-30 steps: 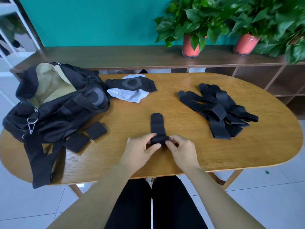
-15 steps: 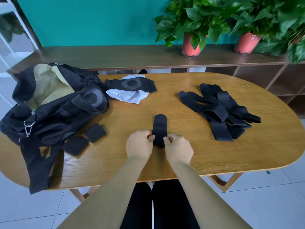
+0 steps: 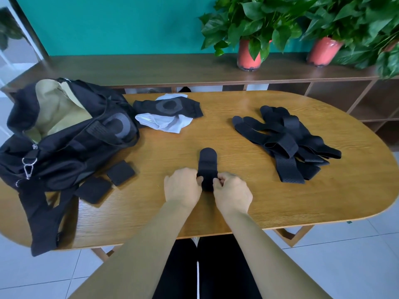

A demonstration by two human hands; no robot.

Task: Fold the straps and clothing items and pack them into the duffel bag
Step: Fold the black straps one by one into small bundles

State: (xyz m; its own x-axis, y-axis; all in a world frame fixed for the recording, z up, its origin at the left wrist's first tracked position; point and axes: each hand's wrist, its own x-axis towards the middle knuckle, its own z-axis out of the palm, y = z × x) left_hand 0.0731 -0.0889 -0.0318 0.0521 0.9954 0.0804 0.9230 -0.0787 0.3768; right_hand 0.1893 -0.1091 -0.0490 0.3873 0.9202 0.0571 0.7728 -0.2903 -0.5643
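Observation:
A short black strap (image 3: 207, 165) lies folded on the wooden table (image 3: 248, 201) in front of me. My left hand (image 3: 183, 186) pinches its near left edge and my right hand (image 3: 232, 192) pinches its near right edge. A pile of loose black straps (image 3: 287, 141) lies to the right. Black clothing (image 3: 170, 107) sits on a white garment (image 3: 166, 123) at the back centre. The black duffel bag (image 3: 60, 134) stands open at the left, showing a tan lining. Two folded black straps (image 3: 121, 172) (image 3: 93, 189) rest beside the bag.
The bag's shoulder strap (image 3: 43, 214) hangs over the table's front left edge. A dark wooden shelf (image 3: 172, 70) runs behind the table with potted plants (image 3: 248, 29) on it. My legs (image 3: 205, 266) are under the table's front edge.
Both hands have rolled the strap's near end forward, so the strap is shorter and thicker. The fingers have shifted from its near tip to its two sides.

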